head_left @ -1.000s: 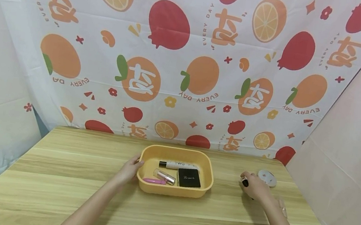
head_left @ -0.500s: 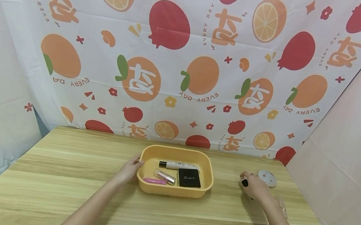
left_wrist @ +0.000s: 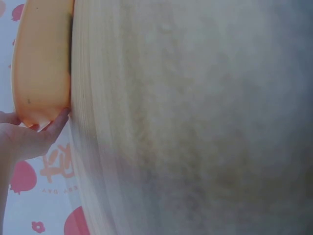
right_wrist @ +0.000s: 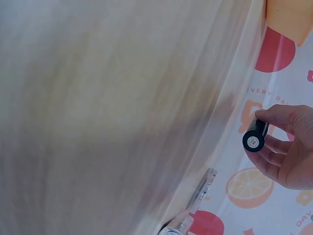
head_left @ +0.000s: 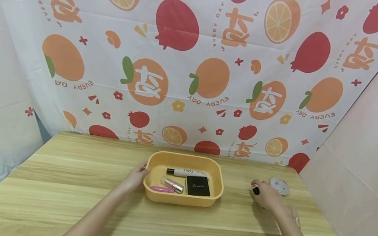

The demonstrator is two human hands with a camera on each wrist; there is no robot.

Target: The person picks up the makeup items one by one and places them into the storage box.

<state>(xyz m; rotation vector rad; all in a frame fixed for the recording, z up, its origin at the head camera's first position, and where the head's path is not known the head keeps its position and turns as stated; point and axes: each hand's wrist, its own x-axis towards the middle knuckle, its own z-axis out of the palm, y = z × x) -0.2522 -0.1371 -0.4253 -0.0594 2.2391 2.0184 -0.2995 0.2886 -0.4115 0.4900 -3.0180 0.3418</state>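
My left hand (head_left: 136,178) grips the left end of a yellow plastic basket (head_left: 181,200), its thumb at the rim. In the left wrist view, fingers (left_wrist: 58,122) lie along the basket's outer end wall. Inside the basket are a white tube with a black cap (head_left: 186,173), a black square compact (head_left: 198,186), a clear-and-silver lipstick (head_left: 173,185) and a pink tube (head_left: 161,189). To the right, my right hand (head_left: 266,195) pinches a small black cylindrical cosmetic tube (right_wrist: 255,136) between thumb and fingers; its round end carries a white label. The tube stands off the tabletop in the right wrist view.
Behind the right hand lies a round pale compact (head_left: 279,187). A small clear item (head_left: 295,218) sits beside the right forearm, partly hidden by it. The wooden table (head_left: 173,232) ends at a fruit-print curtain (head_left: 189,114), with pale cloth walls on both sides.
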